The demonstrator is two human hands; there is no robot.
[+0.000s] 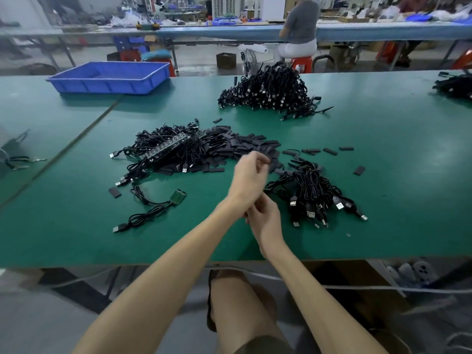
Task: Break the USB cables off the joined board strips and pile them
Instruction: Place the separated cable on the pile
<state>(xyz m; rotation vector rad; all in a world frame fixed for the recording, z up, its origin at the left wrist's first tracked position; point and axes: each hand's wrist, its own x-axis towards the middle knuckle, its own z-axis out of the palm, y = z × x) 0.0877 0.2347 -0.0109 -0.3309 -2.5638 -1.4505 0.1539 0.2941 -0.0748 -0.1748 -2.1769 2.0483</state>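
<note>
Judging step as snapping next cable free: best done pinching close to board edge, bending along score, never tugging wire, then dropping onto small heap of black USB cables point(314, 198) at right. Left hand point(251, 172), right hand point(264, 219) close together, fingers curled; grip on anything — cannot tell, blurred. Long dark joined board strip point(171, 148) in cable tangle at left, untouched. No readable writing or brand

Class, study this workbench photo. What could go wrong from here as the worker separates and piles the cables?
1. The small near pile of black USB cables sits right beside the scattered flat black pieces, so they may mix.
2. The tangled heap of black cables around the long joined board strip could drag along when one cable is pulled.
3. The small green board with cables lies apart and might be missed.
</note>
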